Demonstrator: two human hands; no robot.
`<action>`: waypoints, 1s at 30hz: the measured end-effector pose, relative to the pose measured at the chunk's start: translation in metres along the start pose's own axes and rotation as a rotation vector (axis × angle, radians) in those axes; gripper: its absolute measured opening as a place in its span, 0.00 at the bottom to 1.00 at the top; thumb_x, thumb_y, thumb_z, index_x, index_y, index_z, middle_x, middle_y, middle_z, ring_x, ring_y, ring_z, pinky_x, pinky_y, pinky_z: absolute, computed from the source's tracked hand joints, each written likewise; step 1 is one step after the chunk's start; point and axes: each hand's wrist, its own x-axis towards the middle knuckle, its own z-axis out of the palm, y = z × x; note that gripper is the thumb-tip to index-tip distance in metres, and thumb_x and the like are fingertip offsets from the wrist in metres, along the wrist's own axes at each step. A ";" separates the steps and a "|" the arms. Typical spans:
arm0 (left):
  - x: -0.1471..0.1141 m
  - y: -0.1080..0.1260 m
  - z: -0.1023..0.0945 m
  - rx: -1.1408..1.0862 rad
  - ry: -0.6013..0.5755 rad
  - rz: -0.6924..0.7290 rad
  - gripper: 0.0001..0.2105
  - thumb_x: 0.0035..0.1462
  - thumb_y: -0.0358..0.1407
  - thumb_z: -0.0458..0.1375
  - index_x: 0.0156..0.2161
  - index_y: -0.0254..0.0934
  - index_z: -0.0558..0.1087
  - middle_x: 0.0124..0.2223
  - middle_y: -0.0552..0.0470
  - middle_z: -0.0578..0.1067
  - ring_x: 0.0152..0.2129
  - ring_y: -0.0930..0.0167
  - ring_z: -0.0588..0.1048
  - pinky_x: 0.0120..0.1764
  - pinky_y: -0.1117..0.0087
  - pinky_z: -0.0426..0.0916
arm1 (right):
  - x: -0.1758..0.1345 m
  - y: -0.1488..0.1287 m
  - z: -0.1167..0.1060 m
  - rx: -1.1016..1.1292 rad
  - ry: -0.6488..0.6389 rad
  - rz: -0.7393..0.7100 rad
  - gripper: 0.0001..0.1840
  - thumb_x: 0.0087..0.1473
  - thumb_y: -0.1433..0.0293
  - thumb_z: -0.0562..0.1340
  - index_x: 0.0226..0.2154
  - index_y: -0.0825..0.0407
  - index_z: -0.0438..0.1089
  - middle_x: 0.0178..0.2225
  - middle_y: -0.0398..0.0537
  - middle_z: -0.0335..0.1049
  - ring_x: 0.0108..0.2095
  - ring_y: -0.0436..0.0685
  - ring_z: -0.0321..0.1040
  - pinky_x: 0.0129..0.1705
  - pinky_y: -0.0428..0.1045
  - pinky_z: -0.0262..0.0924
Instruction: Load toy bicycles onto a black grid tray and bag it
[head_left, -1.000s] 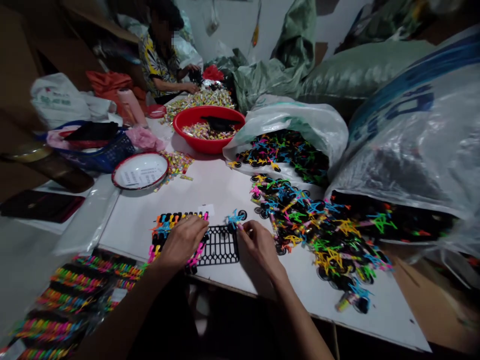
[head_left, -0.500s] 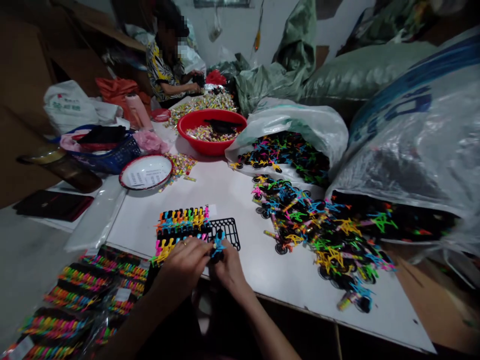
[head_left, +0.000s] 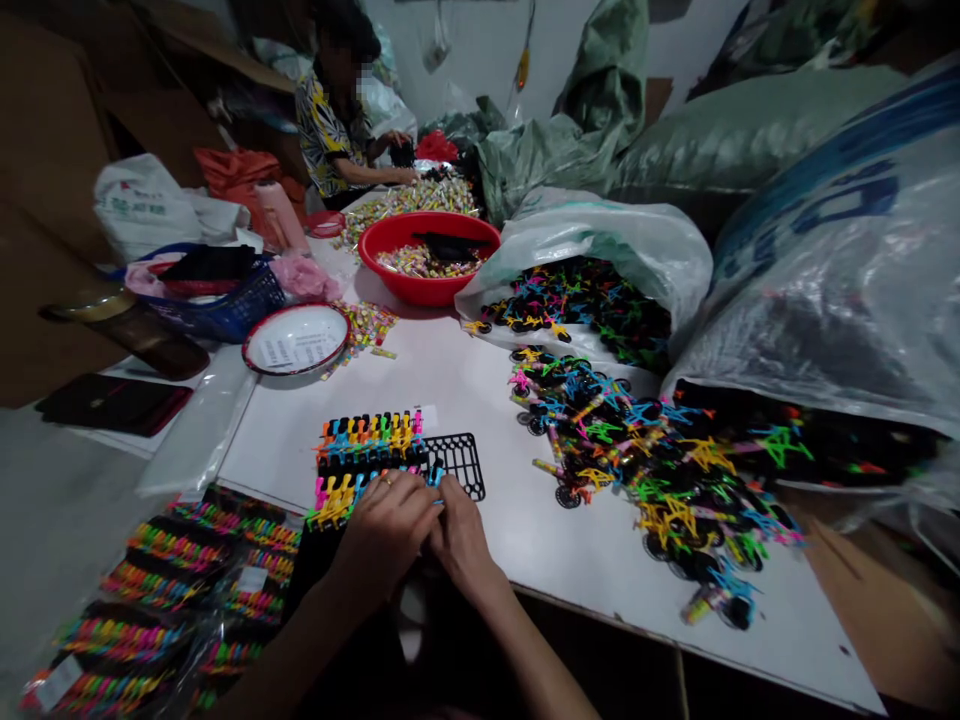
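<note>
In the head view, the blue toy bike (head_left: 436, 473) lies just ahead of your fingertips, between your left hand (head_left: 390, 520) and your right hand (head_left: 461, 530), at the right end of the near row of toy bikes (head_left: 337, 497). The black rack (head_left: 461, 463) runs lengthwise left to right; your right hand is nearer its bare end. Both hands' fingers are curled in close around the blue bike, but the tips are hidden, so which one grips it can't be told. Half a second ago the bike showed almost whole; now your hands cover most of it.
</note>
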 end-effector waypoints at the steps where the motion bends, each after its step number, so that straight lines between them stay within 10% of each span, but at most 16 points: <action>1: -0.001 0.001 0.000 0.017 0.010 -0.014 0.13 0.63 0.33 0.47 0.34 0.36 0.74 0.33 0.49 0.76 0.33 0.65 0.72 0.38 0.62 0.66 | 0.000 -0.001 -0.001 -0.026 -0.028 0.001 0.07 0.51 0.76 0.49 0.32 0.50 0.58 0.31 0.47 0.62 0.30 0.55 0.60 0.32 0.48 0.58; 11: -0.016 -0.012 0.002 0.048 0.161 0.068 0.12 0.64 0.30 0.46 0.38 0.37 0.73 0.35 0.51 0.78 0.35 0.69 0.75 0.42 0.67 0.70 | 0.002 -0.007 -0.003 -0.222 -0.198 -0.001 0.07 0.57 0.76 0.51 0.35 0.52 0.63 0.34 0.49 0.67 0.33 0.55 0.65 0.33 0.47 0.58; 16: -0.034 -0.026 0.016 0.038 0.198 0.131 0.10 0.61 0.31 0.50 0.42 0.40 0.73 0.38 0.52 0.79 0.37 0.67 0.76 0.41 0.65 0.71 | 0.013 0.003 -0.054 -0.127 -0.218 0.010 0.08 0.57 0.75 0.55 0.40 0.50 0.65 0.35 0.45 0.68 0.35 0.52 0.66 0.36 0.45 0.59; 22: -0.033 -0.022 0.009 0.003 0.163 0.128 0.11 0.62 0.30 0.48 0.40 0.39 0.74 0.37 0.51 0.78 0.37 0.68 0.76 0.43 0.67 0.70 | 0.083 0.039 -0.135 -0.850 -0.096 0.284 0.17 0.56 0.82 0.49 0.44 0.55 0.66 0.46 0.58 0.65 0.44 0.60 0.65 0.36 0.49 0.60; 30: -0.003 -0.023 -0.024 -0.099 0.303 -0.114 0.06 0.60 0.31 0.53 0.39 0.38 0.73 0.35 0.51 0.78 0.35 0.69 0.76 0.42 0.65 0.71 | 0.100 0.038 -0.131 -1.011 -0.080 0.189 0.14 0.58 0.79 0.49 0.42 0.56 0.66 0.41 0.58 0.66 0.42 0.61 0.66 0.32 0.48 0.58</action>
